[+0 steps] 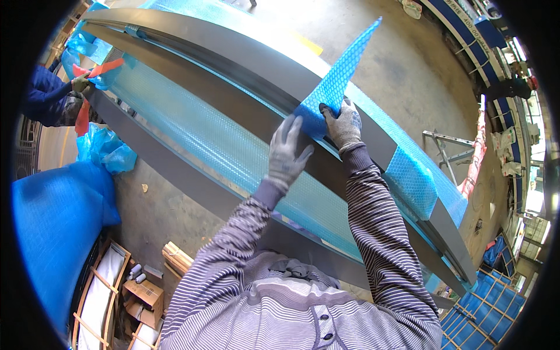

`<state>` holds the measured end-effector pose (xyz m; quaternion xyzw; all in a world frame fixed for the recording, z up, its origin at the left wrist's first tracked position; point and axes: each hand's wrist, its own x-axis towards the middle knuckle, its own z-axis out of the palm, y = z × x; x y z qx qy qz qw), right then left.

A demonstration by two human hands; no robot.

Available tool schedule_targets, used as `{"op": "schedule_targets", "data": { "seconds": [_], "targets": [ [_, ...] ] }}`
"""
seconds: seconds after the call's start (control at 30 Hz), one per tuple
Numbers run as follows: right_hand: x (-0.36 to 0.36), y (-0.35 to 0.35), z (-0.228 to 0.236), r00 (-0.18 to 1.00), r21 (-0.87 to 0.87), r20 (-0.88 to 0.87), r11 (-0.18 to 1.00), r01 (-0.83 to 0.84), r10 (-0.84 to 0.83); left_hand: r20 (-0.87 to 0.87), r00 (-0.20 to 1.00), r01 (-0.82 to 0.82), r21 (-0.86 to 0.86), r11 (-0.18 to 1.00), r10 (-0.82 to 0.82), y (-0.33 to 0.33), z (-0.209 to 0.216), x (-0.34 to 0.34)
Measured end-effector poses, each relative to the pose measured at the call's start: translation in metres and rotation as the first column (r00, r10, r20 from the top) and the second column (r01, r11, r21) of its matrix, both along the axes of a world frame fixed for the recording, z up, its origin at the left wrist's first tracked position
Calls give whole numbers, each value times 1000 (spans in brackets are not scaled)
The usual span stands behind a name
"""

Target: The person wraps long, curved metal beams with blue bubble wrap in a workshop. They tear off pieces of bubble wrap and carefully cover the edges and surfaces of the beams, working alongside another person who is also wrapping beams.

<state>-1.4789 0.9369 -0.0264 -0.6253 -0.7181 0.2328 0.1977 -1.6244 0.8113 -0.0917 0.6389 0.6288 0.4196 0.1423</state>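
A strip of blue bubble wrap (333, 87) stands up from a long dark grey frame (216, 49), its pointed end in the air. My right hand (344, 123), in a grey work glove, grips the strip near its lower end, thumb pressed on the wrap. Beside it, my left hand (286, 150), gloved too, has its fingers stretched and thumb apart. The left fingertips reach the strip's lower left edge; whether they press on it I cannot tell. Another piece of bubble wrap (413, 182) is folded around the frame to the right of my right hand.
At the frame's far left end another person's gloved hand (80, 83) is near orange-red strips (106, 67). A big blue roll (64, 204) stands at left, above a cardboard box (143, 294) and wooden pieces (177, 256). A metal stand (446, 151) is at right.
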Motion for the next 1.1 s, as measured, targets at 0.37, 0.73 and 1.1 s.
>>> {"op": "schedule_targets", "data": {
  "seconds": [0.37,0.73,1.1],
  "targets": [
    [31,33,-5,932,-41,-248,964,264,-266,-529,815,68,-321,945,-238,92,43,-13],
    [38,-9,19,996,336,-17,939,-76,87,-525,829,52,-269,962,-192,110,53,-5],
    [23,-19,2,895,54,397,968,-245,204,133,940,-332,171,927,313,59,14,-55]
  ]
}}
